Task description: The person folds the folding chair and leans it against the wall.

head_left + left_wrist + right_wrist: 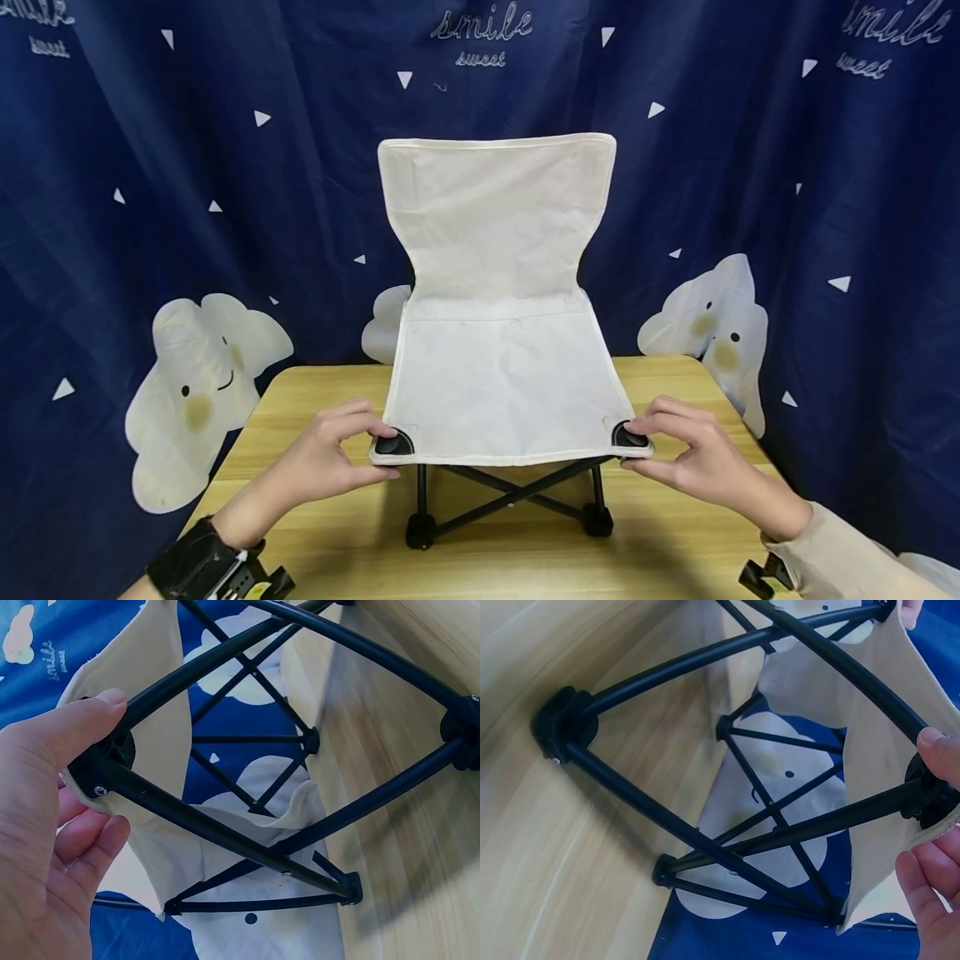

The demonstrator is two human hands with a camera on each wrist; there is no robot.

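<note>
A white folding chair stands unfolded on the wooden table, its fabric seat and backrest spread out. My left hand pinches the seat's front left corner, fingers on top of the black corner cap and thumb beneath. At the front right corner, my right hand grips the other black cap in the same way. Below the seat, the black crossed legs are spread, with black feet on the tabletop. Both wrist views show the tube frame from underneath, its joints held at the corners.
The wooden table extends around the chair's feet. Close behind it hangs a dark blue curtain with white clouds and triangles. Each wrist wears a dark camera mount, the left one on a black band.
</note>
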